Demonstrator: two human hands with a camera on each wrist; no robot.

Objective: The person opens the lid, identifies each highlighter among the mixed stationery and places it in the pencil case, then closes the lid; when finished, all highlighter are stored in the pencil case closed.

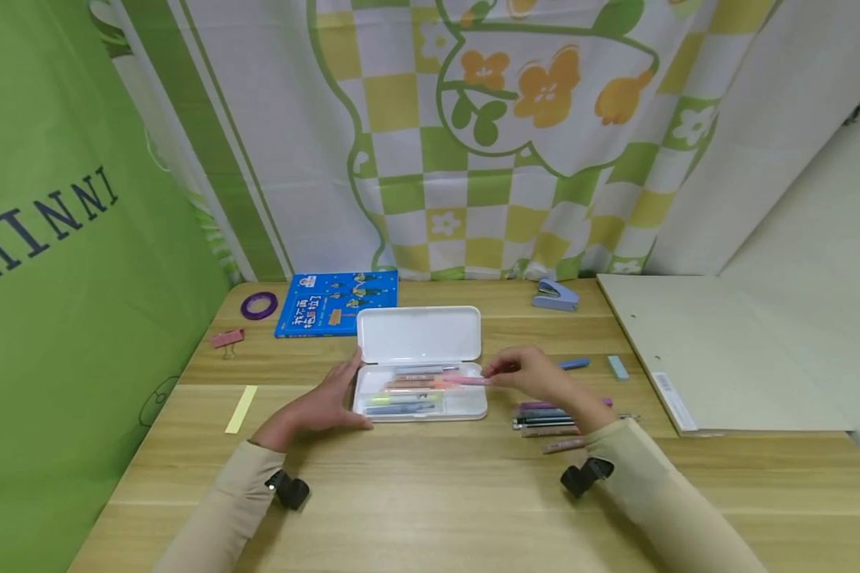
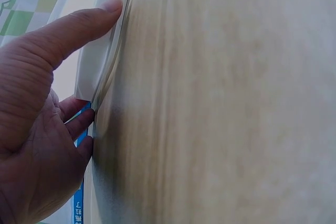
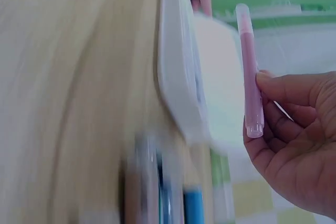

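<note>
A white pencil case (image 1: 421,417) lies with its lid (image 1: 419,334) raised, holding several pens and markers. My left hand (image 1: 322,400) rests against its left end. The thumb (image 2: 86,31) lies along the case's front edge, and the other fingers (image 2: 80,124) stay loosely extended by the corner. Over the case's right end, my right hand (image 1: 526,372) pinches a pink marker (image 3: 251,72) between thumb and fingers. Inside the case, a yellow highlighter (image 1: 404,399) shows among the pens. Right of it on the table, several more pens (image 1: 545,422) lie in a group beneath my right forearm.
At the back left are a blue book (image 1: 340,306), purple tape roll (image 1: 259,305) and pink binder clip (image 1: 228,339). A yellow strip (image 1: 240,409) lies nearer. On the right are a stapler (image 1: 555,296), blue pen (image 1: 574,364), light-blue eraser (image 1: 618,368) and large pale folder (image 1: 731,358).
</note>
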